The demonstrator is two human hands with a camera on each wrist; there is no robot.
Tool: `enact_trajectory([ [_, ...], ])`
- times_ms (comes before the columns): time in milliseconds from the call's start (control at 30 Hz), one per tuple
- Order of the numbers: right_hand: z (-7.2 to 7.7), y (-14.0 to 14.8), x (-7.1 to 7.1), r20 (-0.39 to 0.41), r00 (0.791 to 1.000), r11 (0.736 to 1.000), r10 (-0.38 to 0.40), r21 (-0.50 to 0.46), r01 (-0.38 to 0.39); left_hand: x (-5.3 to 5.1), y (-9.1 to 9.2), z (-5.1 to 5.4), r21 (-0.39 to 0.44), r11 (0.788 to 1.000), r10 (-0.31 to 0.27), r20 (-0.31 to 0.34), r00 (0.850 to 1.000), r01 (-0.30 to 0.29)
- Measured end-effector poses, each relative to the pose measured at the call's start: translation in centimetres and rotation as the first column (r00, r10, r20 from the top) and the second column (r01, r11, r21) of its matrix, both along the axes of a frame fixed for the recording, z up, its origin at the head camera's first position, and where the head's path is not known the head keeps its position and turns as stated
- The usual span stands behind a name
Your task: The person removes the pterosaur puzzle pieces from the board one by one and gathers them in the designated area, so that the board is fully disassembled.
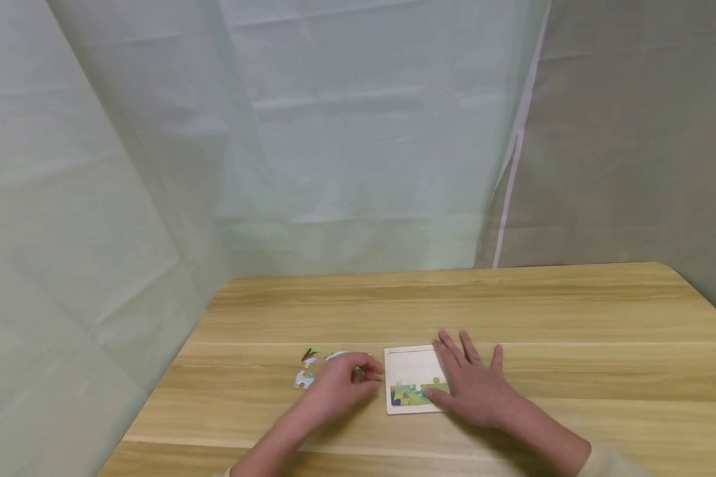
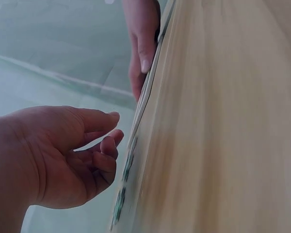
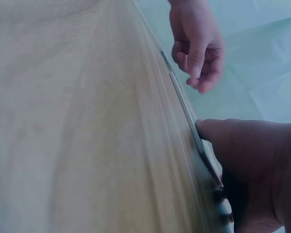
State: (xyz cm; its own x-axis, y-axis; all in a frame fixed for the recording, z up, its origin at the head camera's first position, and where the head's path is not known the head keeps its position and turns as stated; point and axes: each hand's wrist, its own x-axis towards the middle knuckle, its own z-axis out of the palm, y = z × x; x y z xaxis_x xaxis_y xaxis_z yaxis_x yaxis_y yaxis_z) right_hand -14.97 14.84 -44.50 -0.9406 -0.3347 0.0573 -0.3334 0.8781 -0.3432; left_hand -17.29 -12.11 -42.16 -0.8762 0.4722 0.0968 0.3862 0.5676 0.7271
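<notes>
A square wooden puzzle tray (image 1: 414,365) lies on the table, with joined green jigsaw pieces (image 1: 407,395) along its near side and bare wood behind them. My right hand (image 1: 477,389) rests on the tray's right edge, fingers spread and thumb over the near pieces. Left of the tray, my left hand (image 1: 341,383) hovers with loosely bent fingers. In the left wrist view no piece shows between the left thumb (image 2: 99,119) and fingers. Loose jigsaw pieces (image 1: 303,379) lie beside and beyond the left hand, which partly hides some of them.
The wood-grain table (image 1: 549,318) extends behind and to the right of the tray. Pale hanging sheets (image 1: 358,146) enclose the table's back and left sides, and a darker grey sheet (image 1: 620,146) hangs at the right.
</notes>
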Motion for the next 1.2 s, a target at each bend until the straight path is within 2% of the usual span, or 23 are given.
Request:
enact_trajectory([
  [167,-0.1,-0.1,-0.1,-0.009,1.000,1.000,-0.004,0.008,0.004,0.1,1.4,-0.2,0.003,1.000,-0.028,0.053,0.998,0.028],
  [300,0.0,-0.1,0.0,-0.012,1.000,1.000,0.002,0.005,-0.002,0.2,2.2,-0.2,-0.027,0.999,-0.028,0.071,0.997,0.030],
  [400,0.1,-0.1,0.1,-0.011,1.000,1.000,0.005,0.000,-0.005,0.4,2.6,-0.1,-0.087,0.996,-0.024,0.061,0.998,0.030],
  [567,0.1,-0.1,0.1,-0.010,1.000,1.000,0.004,0.003,-0.004,0.6,3.0,0.2,-0.171,0.985,-0.030,0.009,1.000,0.031],
  [667,0.0,0.0,0.0,-0.013,1.000,1.000,0.001,0.006,-0.001,0.7,3.2,0.3,-0.188,0.982,-0.027,-0.001,1.000,0.026],
  [1000,0.0,0.1,0.0,-0.017,1.000,1.000,0.004,-0.018,-0.005,0.6,3.3,0.4,-0.198,0.980,-0.011,0.024,1.000,0.016],
  [1200,0.1,0.2,0.1,-0.019,1.000,1.000,0.007,-0.021,-0.008,0.7,3.4,0.4,-0.203,0.979,-0.004,0.003,1.000,0.005],
])
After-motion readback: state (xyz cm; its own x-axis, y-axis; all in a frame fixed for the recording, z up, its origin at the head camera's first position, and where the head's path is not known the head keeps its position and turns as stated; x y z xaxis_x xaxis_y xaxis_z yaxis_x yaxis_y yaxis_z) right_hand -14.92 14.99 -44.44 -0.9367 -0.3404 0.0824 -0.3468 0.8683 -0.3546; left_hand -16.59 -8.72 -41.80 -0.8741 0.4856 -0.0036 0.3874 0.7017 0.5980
